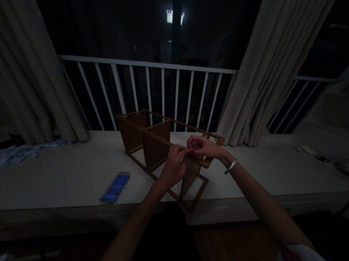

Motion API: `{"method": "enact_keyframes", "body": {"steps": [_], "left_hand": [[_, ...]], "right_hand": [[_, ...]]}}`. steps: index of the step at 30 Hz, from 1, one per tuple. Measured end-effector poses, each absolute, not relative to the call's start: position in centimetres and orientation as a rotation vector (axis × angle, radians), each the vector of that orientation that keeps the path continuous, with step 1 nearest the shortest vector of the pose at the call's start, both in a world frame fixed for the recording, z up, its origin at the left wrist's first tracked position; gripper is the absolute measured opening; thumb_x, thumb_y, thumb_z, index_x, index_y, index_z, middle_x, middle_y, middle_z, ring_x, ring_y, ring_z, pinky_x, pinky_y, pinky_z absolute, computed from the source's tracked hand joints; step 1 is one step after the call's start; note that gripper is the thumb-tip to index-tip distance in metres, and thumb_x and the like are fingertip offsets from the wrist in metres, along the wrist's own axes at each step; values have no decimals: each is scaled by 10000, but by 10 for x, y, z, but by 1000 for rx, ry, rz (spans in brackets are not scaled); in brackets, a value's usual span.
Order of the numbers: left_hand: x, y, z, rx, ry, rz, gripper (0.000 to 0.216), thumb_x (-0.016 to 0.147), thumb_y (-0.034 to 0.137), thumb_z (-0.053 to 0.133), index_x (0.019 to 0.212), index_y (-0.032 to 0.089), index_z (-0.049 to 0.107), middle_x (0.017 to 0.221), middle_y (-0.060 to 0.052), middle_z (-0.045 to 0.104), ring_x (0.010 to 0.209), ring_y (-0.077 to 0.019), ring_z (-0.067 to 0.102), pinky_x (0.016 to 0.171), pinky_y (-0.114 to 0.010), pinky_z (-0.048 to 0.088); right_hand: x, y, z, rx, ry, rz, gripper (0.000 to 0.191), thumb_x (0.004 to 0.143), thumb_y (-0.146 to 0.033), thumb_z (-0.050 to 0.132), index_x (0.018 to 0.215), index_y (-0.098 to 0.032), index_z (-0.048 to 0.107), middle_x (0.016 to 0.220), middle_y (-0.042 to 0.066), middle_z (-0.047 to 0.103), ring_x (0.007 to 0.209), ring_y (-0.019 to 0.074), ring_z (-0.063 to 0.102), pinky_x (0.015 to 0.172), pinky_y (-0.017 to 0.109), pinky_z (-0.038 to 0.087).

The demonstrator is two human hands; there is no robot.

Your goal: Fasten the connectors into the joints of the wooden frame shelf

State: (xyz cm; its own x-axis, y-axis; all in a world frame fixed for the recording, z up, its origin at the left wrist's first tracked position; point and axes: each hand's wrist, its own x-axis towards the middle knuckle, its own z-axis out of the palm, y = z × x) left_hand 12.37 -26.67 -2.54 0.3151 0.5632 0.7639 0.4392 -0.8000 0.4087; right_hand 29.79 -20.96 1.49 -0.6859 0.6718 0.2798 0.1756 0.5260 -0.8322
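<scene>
A brown wooden rack (150, 143) with slanted panels lies on its side on a pale ledge (58, 175), its near end overhanging the front edge. My left hand (174, 167) is curled closed at the rack's upper rail, fingers pinched round a small thin thing that I cannot make out. My right hand (204, 147), with a silver bangle at the wrist, is also pinched shut at the same spot, fingertips touching those of the left hand. The light is dim.
A blue blurred object (115, 187) lies on the ledge left of my arms. Crumpled papers (18, 153) sit at the far left. A white railing (154, 65) and two curtains (265, 77) stand behind. Dark objects lie at the far right (316, 155).
</scene>
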Motion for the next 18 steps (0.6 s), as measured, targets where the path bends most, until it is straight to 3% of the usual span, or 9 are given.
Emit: {"method": "enact_keyframes", "body": {"steps": [18], "left_hand": [[125,-264,-23,2579,997,1489,325,805,157,418,1076,283,549,1003,-45,532,986,-163,431,847,-343,282]], "right_hand": [[300,-208,15,-629,-2149,1160,223,644,-157,595,847,-138,506,790,-3,524,672,73,482,604,196,381]]}}
